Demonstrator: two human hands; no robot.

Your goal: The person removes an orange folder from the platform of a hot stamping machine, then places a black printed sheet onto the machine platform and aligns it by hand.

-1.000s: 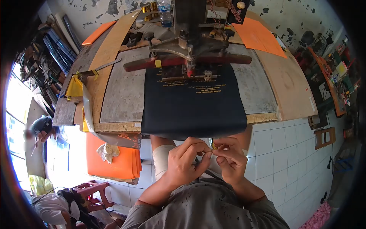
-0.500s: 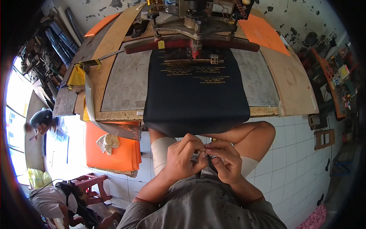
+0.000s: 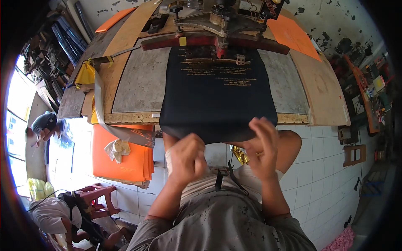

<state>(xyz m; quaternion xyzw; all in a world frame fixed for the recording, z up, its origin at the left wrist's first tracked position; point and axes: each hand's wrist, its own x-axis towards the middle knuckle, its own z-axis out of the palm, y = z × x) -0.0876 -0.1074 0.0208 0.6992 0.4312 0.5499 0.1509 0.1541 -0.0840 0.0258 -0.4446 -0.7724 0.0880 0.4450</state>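
Note:
A black sheet with gold lettering lies under the red-and-metal press and hangs over the table's front edge. Just below its left corner is my left hand, blurred, its fingers curled; whether it holds anything is hidden. My right hand is raised at the sheet's right front corner, fingers apart and nothing visible in them. Between and below the hands, a black cord hangs at my waist. Crumpled gold foil shows beside my right hand.
Orange sheets with a crumpled cloth are at the left. A yellow-and-silver strip hangs off the table's left side. Two other people are at the far left, near a red stool. A wooden stool stands right.
My hands, fingertips together before, have moved apart; the right one has risen and opened. The cord at my waist and the gold foil now show between them. The view has shifted slightly.

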